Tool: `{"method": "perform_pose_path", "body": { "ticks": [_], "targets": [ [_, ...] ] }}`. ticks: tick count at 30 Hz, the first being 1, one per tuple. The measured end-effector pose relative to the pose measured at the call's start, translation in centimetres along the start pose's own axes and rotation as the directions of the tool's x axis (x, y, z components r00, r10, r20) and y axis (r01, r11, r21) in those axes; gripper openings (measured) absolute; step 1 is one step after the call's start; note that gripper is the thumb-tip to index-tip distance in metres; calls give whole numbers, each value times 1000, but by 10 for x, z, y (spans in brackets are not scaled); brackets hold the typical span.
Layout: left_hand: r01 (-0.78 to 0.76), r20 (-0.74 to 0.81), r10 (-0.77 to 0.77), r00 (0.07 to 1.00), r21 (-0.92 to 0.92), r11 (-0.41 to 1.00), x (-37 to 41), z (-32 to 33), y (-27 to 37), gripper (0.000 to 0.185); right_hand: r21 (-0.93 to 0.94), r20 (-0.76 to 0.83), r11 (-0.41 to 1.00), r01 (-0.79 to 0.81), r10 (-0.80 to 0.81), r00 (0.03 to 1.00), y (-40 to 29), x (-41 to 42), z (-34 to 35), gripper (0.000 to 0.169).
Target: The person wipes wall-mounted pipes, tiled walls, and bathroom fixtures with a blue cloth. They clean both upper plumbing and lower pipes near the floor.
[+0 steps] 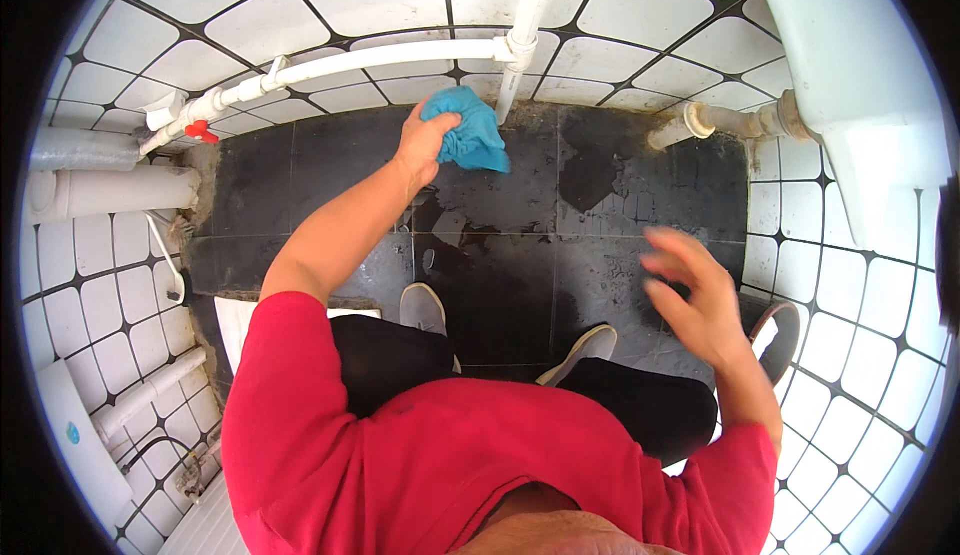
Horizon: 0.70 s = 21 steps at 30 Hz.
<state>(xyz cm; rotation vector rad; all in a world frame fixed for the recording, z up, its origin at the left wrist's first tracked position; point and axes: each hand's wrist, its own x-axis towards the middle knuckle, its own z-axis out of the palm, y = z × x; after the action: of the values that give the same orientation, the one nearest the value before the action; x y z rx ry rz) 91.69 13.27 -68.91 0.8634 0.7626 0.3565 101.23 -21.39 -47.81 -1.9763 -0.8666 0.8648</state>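
My left hand (427, 138) grips a crumpled blue cloth (469, 131) close to the tiled wall, just left of a vertical white pipe (510, 86). My right hand (694, 292), slightly blurred, is raised over the right part of the dark tiled floor (510, 292) with its fingers apart and nothing in it. Wet patches and loose-looking flakes mark the floor between my hands, in front of my grey shoes.
A white pipe (390, 52) with a red-handled valve (201, 131) runs along the wall. Thick pipes (112, 195) stand at the left. At the right are a white basin (847, 89), its drain pipe (739, 119) and a round bin (780, 345).
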Motion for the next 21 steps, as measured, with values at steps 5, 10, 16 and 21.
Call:
{"method": "perform_pose_path", "body": {
  "ticks": [5,10,16,21],
  "targets": [
    [7,-49,-10,999,-51,999,76,-5,-45,39,375,-393,909,-180,332,858,30,-92,-5,38],
    [126,29,-122,992,-282,951,105,15,-71,25,360,-335,898,-253,377,864,46,-106,-12,35],
    [58,-31,-72,997,-322,945,87,38,-43,21,433,-354,862,-265,432,830,52,-118,-18,33],
    [78,205,7,979,-401,913,71,34,-3,31,423,-310,875,-235,384,870,58,-112,-23,34]
  ]
}}
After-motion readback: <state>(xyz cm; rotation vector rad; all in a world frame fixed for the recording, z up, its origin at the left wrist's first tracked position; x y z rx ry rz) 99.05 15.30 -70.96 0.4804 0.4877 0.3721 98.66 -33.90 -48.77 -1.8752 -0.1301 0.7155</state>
